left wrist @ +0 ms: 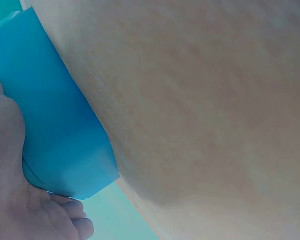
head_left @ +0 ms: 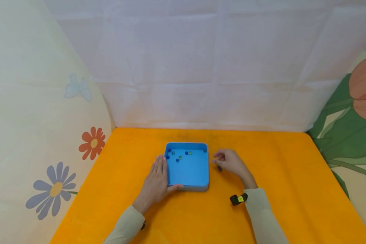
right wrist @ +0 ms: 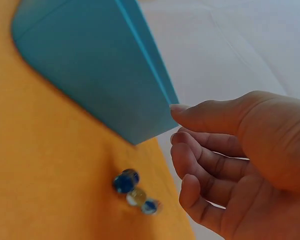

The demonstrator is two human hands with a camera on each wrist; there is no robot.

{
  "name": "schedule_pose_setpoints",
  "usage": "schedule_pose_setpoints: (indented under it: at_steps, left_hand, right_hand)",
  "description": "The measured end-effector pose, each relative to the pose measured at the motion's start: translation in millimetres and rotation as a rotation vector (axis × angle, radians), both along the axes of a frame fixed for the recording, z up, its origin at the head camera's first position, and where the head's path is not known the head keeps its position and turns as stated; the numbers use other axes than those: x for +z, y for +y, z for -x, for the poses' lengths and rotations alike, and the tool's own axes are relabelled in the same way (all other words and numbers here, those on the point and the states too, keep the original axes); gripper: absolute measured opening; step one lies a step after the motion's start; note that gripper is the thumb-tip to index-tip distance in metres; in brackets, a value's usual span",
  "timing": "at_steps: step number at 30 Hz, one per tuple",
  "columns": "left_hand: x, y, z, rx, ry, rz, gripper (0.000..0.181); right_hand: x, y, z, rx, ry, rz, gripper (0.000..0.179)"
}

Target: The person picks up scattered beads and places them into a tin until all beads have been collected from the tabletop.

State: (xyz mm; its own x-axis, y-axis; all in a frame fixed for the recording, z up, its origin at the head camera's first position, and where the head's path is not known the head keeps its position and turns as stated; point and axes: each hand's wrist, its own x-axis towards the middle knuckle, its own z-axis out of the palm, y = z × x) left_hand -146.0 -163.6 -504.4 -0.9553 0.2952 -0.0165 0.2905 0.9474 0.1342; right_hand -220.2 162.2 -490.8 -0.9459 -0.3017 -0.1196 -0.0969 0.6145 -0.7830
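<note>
Hands: apart; my left hand [head_left: 154, 183] lies straight-fingered along the left side of the blue box [head_left: 189, 174], while my right hand [head_left: 230, 162] hangs beside its right side, fingers loosely bent, gripping nothing visible.
Box: just below centre of the head view, with marbles [head_left: 177, 160] mostly upper left.
Loose marbles [right wrist: 124, 183]: clustered on the tabletop [head_left: 292, 176], lower middle of the right wrist view.
Scatter risk: a clumsy brush of my fingertips could roll them away.
Slide risk: pressing too hard on the left could shove the box into them.
</note>
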Motion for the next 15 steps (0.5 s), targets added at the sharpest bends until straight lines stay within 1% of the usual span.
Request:
schedule_pose_setpoints:
  at_steps: [5, 8, 13, 15]
  left_hand:
    - [-0.6, -0.2, -0.3, 0.000, -0.001, -0.003, 0.128]
    - [-0.9, -0.4, -0.7, -0.005, 0.016, -0.005, 0.129]
    - [-1.1, -0.9, -1.2, -0.018, 0.050, -0.013, 0.129]
    - [-1.0, -0.9, -1.1, -0.019, 0.046, -0.011, 0.129]
  right_hand:
    - [-9.4, 9, -11.9, -0.026, -0.025, 0.001, 0.025]
    - [-13.7, 13, -17.4, -0.049, -0.033, -0.017, 0.023]
    - [-18.7, 16, -24.4, -0.054, -0.048, -0.013, 0.017]
    - [-20.6, 17, -25.8, -0.056, -0.057, -0.004, 0.016]
